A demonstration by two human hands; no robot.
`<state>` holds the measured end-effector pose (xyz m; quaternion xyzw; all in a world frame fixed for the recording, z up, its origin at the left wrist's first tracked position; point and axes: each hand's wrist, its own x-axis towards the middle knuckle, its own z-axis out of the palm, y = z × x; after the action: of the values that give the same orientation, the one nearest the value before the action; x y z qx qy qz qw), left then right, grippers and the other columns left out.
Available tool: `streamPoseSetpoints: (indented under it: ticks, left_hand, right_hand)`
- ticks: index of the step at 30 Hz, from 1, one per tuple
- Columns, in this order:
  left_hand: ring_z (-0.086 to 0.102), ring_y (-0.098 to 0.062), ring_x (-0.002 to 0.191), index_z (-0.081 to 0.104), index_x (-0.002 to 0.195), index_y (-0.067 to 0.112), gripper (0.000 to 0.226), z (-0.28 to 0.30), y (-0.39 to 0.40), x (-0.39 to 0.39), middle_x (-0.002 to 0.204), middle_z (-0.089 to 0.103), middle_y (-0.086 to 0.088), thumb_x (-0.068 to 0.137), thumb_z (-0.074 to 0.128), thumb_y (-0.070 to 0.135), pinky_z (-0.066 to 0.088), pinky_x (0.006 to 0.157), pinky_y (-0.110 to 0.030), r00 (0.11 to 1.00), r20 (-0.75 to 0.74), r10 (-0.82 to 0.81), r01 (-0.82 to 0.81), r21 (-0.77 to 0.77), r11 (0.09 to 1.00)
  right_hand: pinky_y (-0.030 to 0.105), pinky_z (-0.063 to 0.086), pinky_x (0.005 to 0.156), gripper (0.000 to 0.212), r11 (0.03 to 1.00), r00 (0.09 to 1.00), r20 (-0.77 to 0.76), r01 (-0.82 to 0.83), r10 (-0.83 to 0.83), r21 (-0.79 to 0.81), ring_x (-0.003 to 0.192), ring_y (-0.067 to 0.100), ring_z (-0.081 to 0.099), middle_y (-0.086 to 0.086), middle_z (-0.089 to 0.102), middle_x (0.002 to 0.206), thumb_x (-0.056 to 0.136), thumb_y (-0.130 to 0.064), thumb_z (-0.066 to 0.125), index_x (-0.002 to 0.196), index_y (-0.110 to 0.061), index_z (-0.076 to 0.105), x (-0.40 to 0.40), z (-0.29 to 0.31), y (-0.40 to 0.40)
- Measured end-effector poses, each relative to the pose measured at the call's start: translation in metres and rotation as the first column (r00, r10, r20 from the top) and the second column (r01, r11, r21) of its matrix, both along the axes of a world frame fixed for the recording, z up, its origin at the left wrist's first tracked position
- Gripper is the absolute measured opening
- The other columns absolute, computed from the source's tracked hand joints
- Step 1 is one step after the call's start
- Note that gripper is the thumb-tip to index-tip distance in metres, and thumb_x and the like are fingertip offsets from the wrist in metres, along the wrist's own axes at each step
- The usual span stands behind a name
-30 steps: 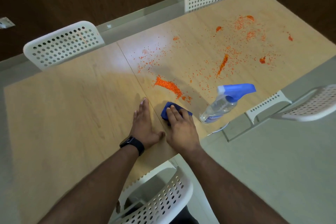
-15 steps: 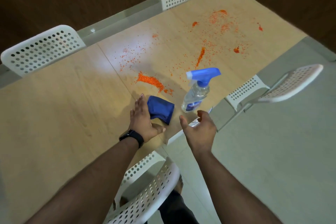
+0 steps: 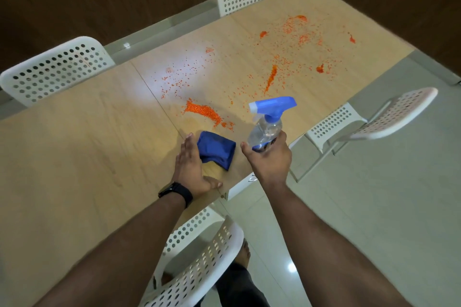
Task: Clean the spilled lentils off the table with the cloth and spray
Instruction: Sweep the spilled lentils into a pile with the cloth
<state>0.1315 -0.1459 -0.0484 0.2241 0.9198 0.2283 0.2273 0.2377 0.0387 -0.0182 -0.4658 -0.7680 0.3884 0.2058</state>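
We are gripping the spray bottle (image 3: pixel 265 132) in our right hand (image 3: pixel 269 159), nozzle facing left, while our left hand (image 3: pixel 190 169) is resting flat on the bench (image 3: pixel 74 157), its fingers touching the folded cloth (image 3: pixel 217 149). The lentils (image 3: pixel 203 113) are lying just beyond both hands, scattering farther away to the right.

On the table (image 3: pixel 74 147), a folded cloth (image 3: pixel 216 150) lies between the left hand (image 3: pixel 190 169) and the right hand (image 3: pixel 269 159) gripping a spray bottle (image 3: pixel 268 127), with spilled lentils (image 3: pixel 203 112) scattered behind them.
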Motion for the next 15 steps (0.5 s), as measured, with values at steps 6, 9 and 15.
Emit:
streamPoseSetpoints:
  ticks: [6, 9, 15]
  left_hand:
    - [-0.006, -0.024, 0.161, -0.019, 0.162, 0.012, 0.163, 0.005, -0.035, -0.009, 0.174, -0.012, -0.007, 0.056, 0.099, 0.05, 0.012, 0.129, -0.049, 0.999, -0.006, 0.034, -0.035, -0.049, 0.998]
    - [-0.005, -0.024, 0.161, -0.015, 0.164, 0.012, 0.162, 0.009, -0.062, -0.017, 0.174, -0.01, -0.008, 0.055, 0.098, 0.053, 0.014, 0.129, -0.049, 0.997, -0.018, 0.077, -0.078, -0.073, 0.994]
    - [-0.009, -0.028, 0.16, -0.012, 0.164, 0.013, 0.158, 0.014, -0.144, -0.042, 0.174, -0.009, -0.009, 0.058, 0.091, 0.067, 0.014, 0.129, -0.05, 0.984, -0.054, 0.173, -0.179, -0.152, 0.972]
  right_hand:
    - [0.037, 0.052, 0.073, 0.08, 0.992, 0.996, 0.067, -0.066, 0.059, 0.105, 0.088, 0.027, 0.066, -0.003, 0.067, 0.091, 0.06, -0.068, 0.079, 0.116, -0.017, 0.055, 0.017, 0.003, -0.035]
    - [0.035, 0.048, 0.071, 0.079, 0.974, 0.987, 0.086, -0.146, 0.133, 0.173, 0.088, 0.026, 0.066, -0.006, 0.065, 0.089, 0.059, -0.064, 0.085, 0.116, -0.018, 0.056, 0.007, 0.016, -0.061]
    - [0.035, 0.054, 0.072, 0.074, 0.903, 0.915, 0.047, -0.402, 0.4, 0.148, 0.086, 0.02, 0.066, -0.017, 0.063, 0.088, 0.058, -0.065, 0.081, 0.116, -0.028, 0.053, -0.055, 0.027, -0.139]
